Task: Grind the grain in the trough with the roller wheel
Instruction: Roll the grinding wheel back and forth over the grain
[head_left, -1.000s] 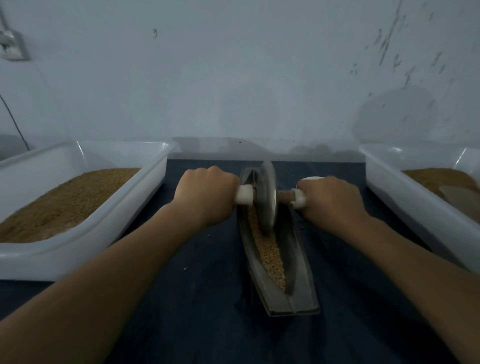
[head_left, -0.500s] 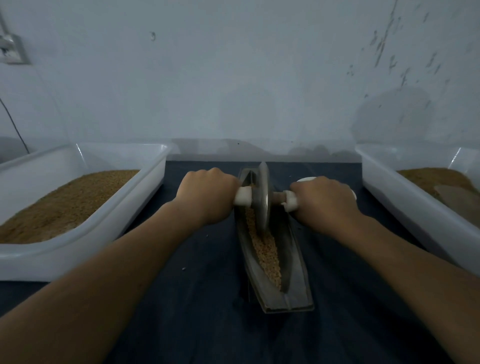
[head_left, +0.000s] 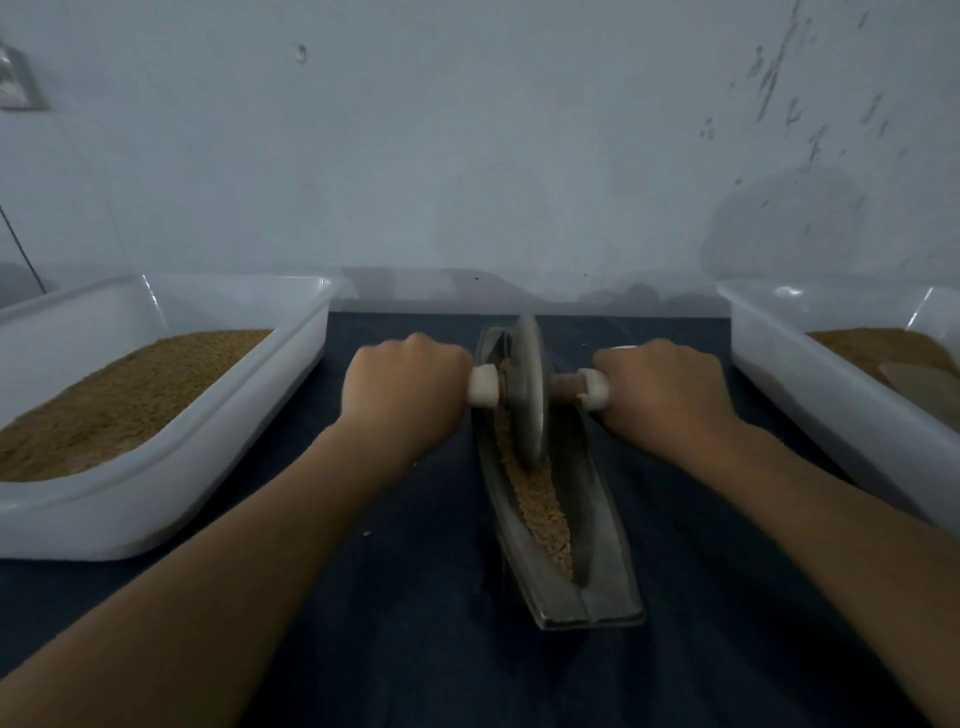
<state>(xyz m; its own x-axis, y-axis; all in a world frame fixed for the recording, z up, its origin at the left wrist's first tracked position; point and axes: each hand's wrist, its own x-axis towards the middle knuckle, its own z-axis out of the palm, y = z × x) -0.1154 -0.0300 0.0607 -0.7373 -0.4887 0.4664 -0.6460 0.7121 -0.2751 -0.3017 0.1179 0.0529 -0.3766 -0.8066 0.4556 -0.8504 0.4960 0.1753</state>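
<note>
Between the left tub (head_left: 171, 499) and the right tub (head_left: 841, 410), both white and holding brown meal, a narrow boat-shaped metal trough (head_left: 597, 592) lay lengthwise on a dark cloth (head_left: 415, 649), its near end toward the person. The roller wheel (head_left: 529, 384), a thin grey disc, stood on edge in the far half of the trough, its rim sunk into the strip of grain (head_left: 540, 499) that ran along the groove. A wooden axle (head_left: 563, 387) passed through the disc's centre, with a white cap (head_left: 483, 392) on each side. The left hand (head_left: 405, 389) was curled round the axle's left end and the right hand (head_left: 660, 389) round its right end, both fists clamped on the handles, knuckles up. The disc looked heavy and rigid, likely to crush by its own weight, yet thin enough to tip sideways. An even hold on both ends, close to the caps, seemed the sound place to grip. The grain looked loose and dry, apt to be pushed ahead of the rim or over the low walls. The trough looked stiff but unfixed, so it might slide under a hard push.
</note>
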